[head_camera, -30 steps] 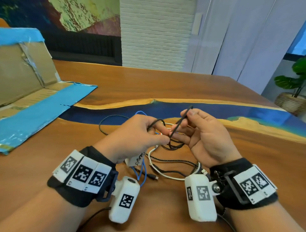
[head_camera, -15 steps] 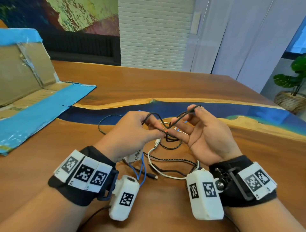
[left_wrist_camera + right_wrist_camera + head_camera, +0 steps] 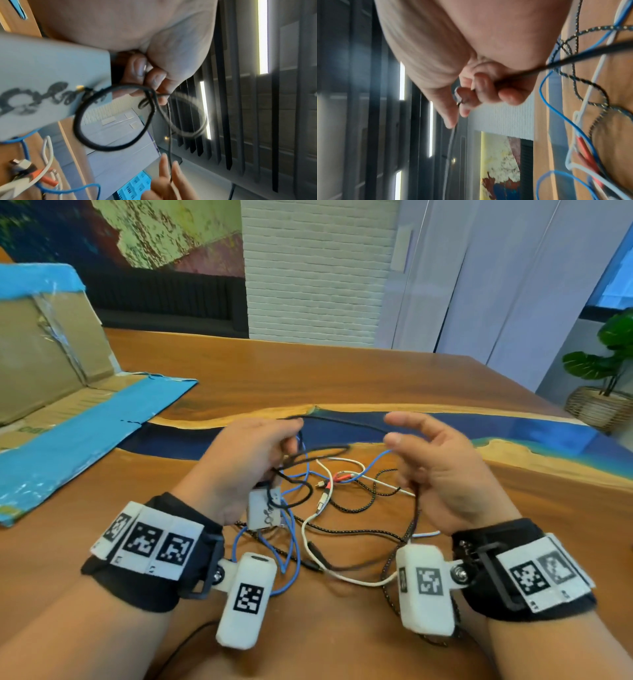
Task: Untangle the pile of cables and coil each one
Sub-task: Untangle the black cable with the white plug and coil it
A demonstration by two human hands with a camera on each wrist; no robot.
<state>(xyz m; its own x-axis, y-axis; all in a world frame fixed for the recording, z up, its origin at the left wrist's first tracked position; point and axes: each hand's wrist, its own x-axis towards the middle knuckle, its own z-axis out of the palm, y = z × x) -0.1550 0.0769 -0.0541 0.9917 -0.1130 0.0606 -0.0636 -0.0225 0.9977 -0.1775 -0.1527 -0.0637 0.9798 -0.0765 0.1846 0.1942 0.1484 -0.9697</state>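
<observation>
A thin black cable [image 3: 346, 422] stretches in the air between my two hands above the table. My left hand [image 3: 291, 436] grips its gathered loops [image 3: 109, 149]; a white block with black scribble [image 3: 263, 508] hangs just below that hand. My right hand [image 3: 394, 429] has thumb and forefinger stretched out, while its lower fingers [image 3: 479, 86] curl round the same black cable, which then drops to the table. Under the hands lies the tangled pile: a blue cable [image 3: 291, 546], a white cable [image 3: 342, 577], a braided black-and-yellow cable [image 3: 359, 508] and red-tipped plugs [image 3: 342, 475].
The wooden table [image 3: 308, 371] has a blue resin band [image 3: 513, 429] across it. An opened cardboard box with blue tape [image 3: 51, 371] lies at the left. A potted plant in a basket [image 3: 603, 402] stands beyond the table's right edge.
The hands have drawn apart, the right one moving right. The black cable, earlier pinched close between them, now spans a wide gap, and the pile below shows.
</observation>
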